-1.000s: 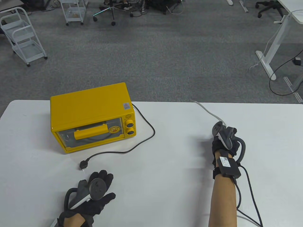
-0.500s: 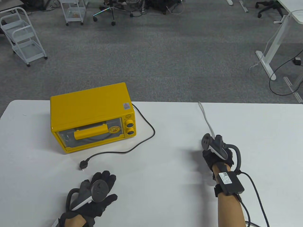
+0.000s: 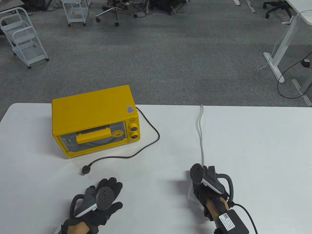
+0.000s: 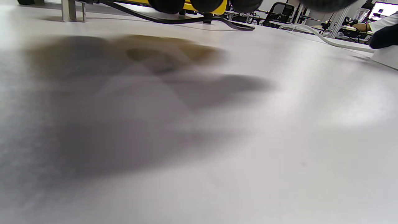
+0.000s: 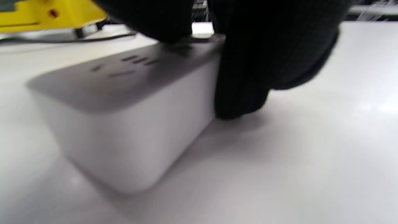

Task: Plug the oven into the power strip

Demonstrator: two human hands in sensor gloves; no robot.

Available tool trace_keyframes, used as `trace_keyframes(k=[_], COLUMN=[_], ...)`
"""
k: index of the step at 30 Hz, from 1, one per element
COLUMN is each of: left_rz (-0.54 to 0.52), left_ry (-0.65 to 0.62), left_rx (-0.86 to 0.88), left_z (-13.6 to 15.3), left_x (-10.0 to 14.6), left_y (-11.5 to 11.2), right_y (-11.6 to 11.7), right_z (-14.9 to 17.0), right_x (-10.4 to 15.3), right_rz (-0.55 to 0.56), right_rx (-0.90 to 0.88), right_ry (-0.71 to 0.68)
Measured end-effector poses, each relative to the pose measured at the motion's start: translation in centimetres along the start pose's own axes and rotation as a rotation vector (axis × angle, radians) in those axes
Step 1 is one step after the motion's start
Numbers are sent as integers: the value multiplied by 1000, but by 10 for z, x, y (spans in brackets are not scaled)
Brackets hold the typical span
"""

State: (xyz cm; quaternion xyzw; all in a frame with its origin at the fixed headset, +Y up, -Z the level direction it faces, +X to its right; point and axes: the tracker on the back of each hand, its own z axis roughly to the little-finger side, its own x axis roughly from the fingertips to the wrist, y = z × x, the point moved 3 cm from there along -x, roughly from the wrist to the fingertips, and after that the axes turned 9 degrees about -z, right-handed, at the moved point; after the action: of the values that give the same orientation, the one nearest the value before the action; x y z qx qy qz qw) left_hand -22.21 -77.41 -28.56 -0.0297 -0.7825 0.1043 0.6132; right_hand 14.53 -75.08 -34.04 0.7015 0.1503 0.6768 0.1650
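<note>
Hands: right hand [image 3: 207,192] grips white power strip [image 5: 124,124] on bench [image 3: 256,146], apparently by its sides; left hand [image 3: 102,202] lies spread, empty. Plug [image 3: 86,169] lies unconnected beside yellow oven [image 3: 95,119].

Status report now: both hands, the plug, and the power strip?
Right hand grips power strip. Left hand flat, holds nothing. Oven plug lies unplugged on table. Nothing blocks.

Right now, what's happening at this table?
The right hand grips the white power strip near the table's front edge, its white cord trailing to the far edge. The left hand rests open on the table, holding nothing. The yellow oven's black plug lies loose just beyond it, not yet plugged in.
</note>
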Motion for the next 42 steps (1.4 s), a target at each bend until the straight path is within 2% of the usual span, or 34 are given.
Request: trace_keyframes(k=[4,8,13,17,19,23,28,34,37,42], left_rz=[-2,-2,-23,-44,-59,-111,-211,-218,-258,-211], left_ry=[17,38,60,83,99,154,285,387,402,406], left_rx=[20,37,52,63,74,94,141,132,110,-12], left_z=[6,12,20,27,33,47,81,114,118,116], left_x=[0,-1,0,0,1,3,7,-4,-18,-38], left_y=[2,3,7,11,14,24,40,38,36,22], right_y=[7,13,16,15,15,14,13,15,16,17], right_z=[-26,-57,-93,-113,-121,-131,-138,-139,-138,-137], right_x=[12,19,24,23,20,16,13,13,13,13], right_rz=[-52,-96,-123,-67,-4,75,70,94,93,96], right_rx=[26,-42,-23,-14,-16,17,53,24,9,-7], right_ry=[-79,-210,-273,-285,-266,-226,-188,-187,-188,-191])
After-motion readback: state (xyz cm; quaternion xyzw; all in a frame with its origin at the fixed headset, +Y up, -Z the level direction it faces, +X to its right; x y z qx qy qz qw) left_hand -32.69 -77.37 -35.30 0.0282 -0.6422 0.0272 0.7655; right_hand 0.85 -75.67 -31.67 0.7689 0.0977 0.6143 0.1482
